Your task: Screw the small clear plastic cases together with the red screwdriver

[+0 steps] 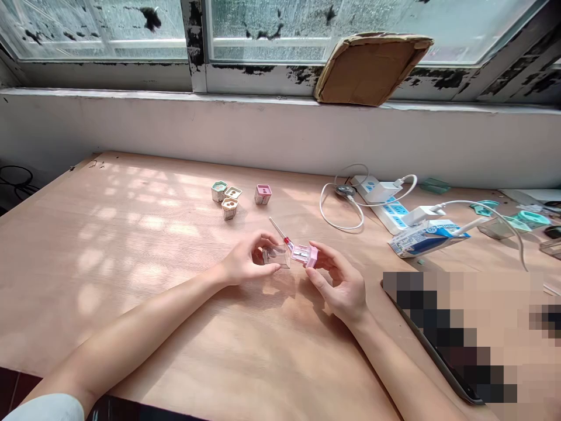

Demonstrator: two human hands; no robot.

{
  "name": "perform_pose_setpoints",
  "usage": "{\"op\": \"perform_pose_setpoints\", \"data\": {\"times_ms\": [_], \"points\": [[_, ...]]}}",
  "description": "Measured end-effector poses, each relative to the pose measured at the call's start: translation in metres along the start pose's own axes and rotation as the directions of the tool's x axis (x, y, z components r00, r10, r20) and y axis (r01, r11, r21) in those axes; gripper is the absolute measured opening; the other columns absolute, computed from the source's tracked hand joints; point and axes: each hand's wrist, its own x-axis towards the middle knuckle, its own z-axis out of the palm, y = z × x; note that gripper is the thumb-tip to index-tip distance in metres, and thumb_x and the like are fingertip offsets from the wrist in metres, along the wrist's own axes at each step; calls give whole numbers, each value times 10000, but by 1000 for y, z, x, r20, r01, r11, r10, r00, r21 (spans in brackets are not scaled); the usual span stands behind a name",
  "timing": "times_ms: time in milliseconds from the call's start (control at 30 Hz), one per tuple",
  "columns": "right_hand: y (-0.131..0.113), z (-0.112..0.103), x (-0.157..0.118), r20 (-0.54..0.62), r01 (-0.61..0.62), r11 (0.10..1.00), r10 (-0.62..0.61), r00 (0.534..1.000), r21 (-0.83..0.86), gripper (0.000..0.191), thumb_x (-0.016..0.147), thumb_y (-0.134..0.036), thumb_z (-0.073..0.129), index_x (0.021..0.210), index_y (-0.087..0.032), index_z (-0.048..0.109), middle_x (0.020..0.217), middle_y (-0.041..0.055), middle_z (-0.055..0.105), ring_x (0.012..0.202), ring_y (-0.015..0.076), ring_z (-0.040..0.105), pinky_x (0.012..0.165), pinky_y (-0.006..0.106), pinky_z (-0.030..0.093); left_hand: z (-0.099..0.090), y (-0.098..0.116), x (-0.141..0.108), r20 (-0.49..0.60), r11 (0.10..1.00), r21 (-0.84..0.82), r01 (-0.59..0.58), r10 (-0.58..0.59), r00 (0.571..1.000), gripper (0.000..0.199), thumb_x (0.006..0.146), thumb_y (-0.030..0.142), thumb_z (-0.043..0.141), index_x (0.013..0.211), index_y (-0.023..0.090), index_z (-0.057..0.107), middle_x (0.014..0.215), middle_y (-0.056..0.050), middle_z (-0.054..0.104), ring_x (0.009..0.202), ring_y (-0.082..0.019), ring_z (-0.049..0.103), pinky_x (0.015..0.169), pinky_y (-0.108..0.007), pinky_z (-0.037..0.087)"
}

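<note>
Holding two parts, middle of the table (245, 362)

Works with left hand (246, 260) and right hand (342, 282) on the near-edge side of a screwdriver (280, 233). Grasps a clear box (279, 258) by its sides in the left; pinches a pink sharpener (312, 256) in the right, just beside the box. Likely light, stiff and slippery; perhaps fragile along the box's thin walls. Best taken by the pink rim, clear of the blade (300, 254).

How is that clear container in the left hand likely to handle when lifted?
The clear container is probably light for its size, since its walls look thin. It should feel fairly stiff: its edges look straight in the left hand. Its smooth, shiny sides may be somewhat slippery.
</note>
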Motion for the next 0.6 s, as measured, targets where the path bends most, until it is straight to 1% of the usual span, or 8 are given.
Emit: {"op": "perform_pose_setpoints", "data": {"times_ms": [133,233,367,467,600], "points": [[1,0,0,5,-29,999,29,1000,32,431,936,-393,675,1317,-197,622,1090,100,761,874,223,755,802,337,641,2,0,-3,18,997,28,-76,75,997,463,846,230,737,1267,202,547,1238,-127,679,1089,-203,659,868,-301,538],[1,1,-1,-3,-46,998,46,999,48,432,933,-406,678,1310,-201,627,1106,103,761,902,237,758,816,352,644,3,0,-5,52,989,87,-121,117,992,417,882,215,687,1278,182,562,1272,-139,661,1159,-225,649,944,-335,543],[0,1,-1,-8,-33,998,33,999,56,436,931,-407,682,1312,-203,626,1104,100,762,904,236,757,822,358,645,2,0,-5,105,964,219,-154,134,985,388,879,175,666,1258,178,582,1301,-121,657,1220,-233,624,1053,-371,500],[-1,1,-1,-2,-26,999,26,1000,38,437,932,-417,679,1309,-202,629,1080,97,765,886,234,755,822,366,646,2,-1,-5,134,945,283,-164,130,982,440,849,175,701,1267,196,565,1284,-105,663,1198,-230,634,1058,-383,500],[-3,1,0,8,2,1000,-2,1000,-11,446,929,-450,673,1293,-196,635,1054,92,768,838,221,753,794,349,648,2,-2,-6,167,930,329,-167,117,979,562,819,223,755,1328,203,519,1306,-125,649,1196,-254,632,1046,-415,504]]}}
